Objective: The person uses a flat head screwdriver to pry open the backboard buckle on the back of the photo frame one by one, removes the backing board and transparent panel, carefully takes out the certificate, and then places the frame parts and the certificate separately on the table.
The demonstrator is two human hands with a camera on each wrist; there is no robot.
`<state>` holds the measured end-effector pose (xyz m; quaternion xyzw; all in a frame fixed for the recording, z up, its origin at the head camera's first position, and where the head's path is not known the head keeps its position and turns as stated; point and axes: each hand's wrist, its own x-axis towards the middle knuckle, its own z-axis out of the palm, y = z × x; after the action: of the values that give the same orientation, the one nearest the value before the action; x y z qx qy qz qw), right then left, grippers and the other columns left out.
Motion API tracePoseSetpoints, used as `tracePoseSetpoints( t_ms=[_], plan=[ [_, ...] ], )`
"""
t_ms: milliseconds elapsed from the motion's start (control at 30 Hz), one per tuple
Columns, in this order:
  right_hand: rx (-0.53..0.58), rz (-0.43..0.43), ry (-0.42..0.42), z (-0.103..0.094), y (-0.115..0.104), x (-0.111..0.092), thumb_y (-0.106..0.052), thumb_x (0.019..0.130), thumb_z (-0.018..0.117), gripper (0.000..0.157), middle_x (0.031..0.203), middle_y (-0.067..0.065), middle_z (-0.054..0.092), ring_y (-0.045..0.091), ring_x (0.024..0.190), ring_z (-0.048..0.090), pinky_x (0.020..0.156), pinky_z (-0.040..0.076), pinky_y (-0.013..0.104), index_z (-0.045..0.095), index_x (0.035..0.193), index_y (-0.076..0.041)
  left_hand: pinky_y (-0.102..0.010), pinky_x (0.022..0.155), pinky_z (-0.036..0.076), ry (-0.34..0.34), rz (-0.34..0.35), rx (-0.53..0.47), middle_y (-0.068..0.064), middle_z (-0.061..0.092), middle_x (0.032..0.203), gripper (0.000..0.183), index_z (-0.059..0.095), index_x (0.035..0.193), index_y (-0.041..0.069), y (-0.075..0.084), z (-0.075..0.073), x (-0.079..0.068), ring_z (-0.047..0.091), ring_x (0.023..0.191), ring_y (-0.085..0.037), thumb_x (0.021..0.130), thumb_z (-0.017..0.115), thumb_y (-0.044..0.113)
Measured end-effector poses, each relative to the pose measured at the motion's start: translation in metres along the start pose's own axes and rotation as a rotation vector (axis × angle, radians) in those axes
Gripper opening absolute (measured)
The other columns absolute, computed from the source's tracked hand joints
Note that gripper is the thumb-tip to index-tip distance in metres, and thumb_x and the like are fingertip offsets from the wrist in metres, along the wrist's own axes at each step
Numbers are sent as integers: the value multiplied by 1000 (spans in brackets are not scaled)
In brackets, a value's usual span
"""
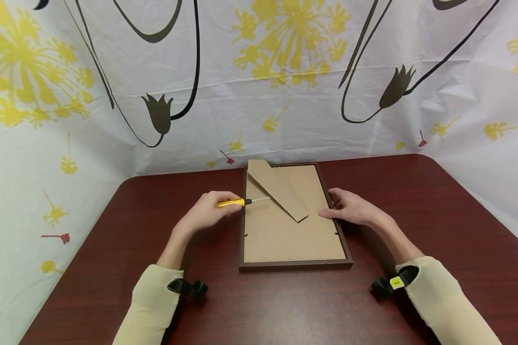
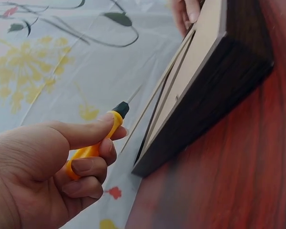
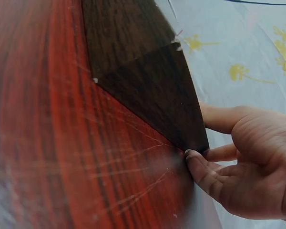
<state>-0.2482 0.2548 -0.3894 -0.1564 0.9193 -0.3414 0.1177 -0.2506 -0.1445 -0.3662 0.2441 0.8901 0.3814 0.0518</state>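
Note:
A picture frame [image 1: 295,264] with a dark wood-look border lies back-up on the table. Its tan backing board [image 1: 287,244] faces up, and a tapered stand leg [image 1: 280,192] slants across it. My left hand [image 1: 207,210] holds a screwdriver [image 2: 88,151] by its yellow handle, thumb along the top. The thin metal blade points right, over the backing and close to the leg's left edge; whether it touches cannot be told. At the frame's right side, my right hand [image 1: 349,207] grips the border, thumb over the backing and fingers at the outer side [image 3: 195,164].
The reddish-brown table [image 1: 311,306] extends around the frame on both sides and in front. A white sheet [image 1: 216,129] with yellow flowers hangs behind the table's far edge. Small dark clips [image 1: 337,233] sit along the frame's inner edges. Each wrist wears a black strap [image 1: 181,286].

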Motion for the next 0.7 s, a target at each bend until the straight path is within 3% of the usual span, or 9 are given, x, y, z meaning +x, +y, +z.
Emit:
tracePoseSetpoints(
  t_ms=[267, 467, 700],
  plan=[
    [-3, 6, -12, 0, 3, 2, -40, 95, 70, 91, 131, 30, 51, 44, 121, 52, 98, 44, 56, 24, 151, 15, -29, 62, 44, -71, 18, 45, -1, 62, 78, 19, 72, 102, 4, 16, 18, 4, 51, 66, -14, 98, 70, 22],
    [1, -9, -12, 0, 1, 2, -39, 96, 71, 90, 129, 29, 53, 43, 119, 53, 96, 45, 55, 25, 150, 16, -27, 63, 43, -114, 49, 77, 3, 57, 73, 19, 72, 93, 7, 25, 27, 6, 48, 64, -11, 98, 70, 25],
    [19, -10, -17, 1, 0, 3, -36, 96, 71, 88, 128, 29, 53, 43, 119, 53, 96, 45, 55, 25, 149, 17, -24, 60, 40, -159, 97, 93, 5, 56, 70, 21, 76, 98, 10, 38, 40, 9, 44, 63, -8, 99, 68, 30]
  ],
)
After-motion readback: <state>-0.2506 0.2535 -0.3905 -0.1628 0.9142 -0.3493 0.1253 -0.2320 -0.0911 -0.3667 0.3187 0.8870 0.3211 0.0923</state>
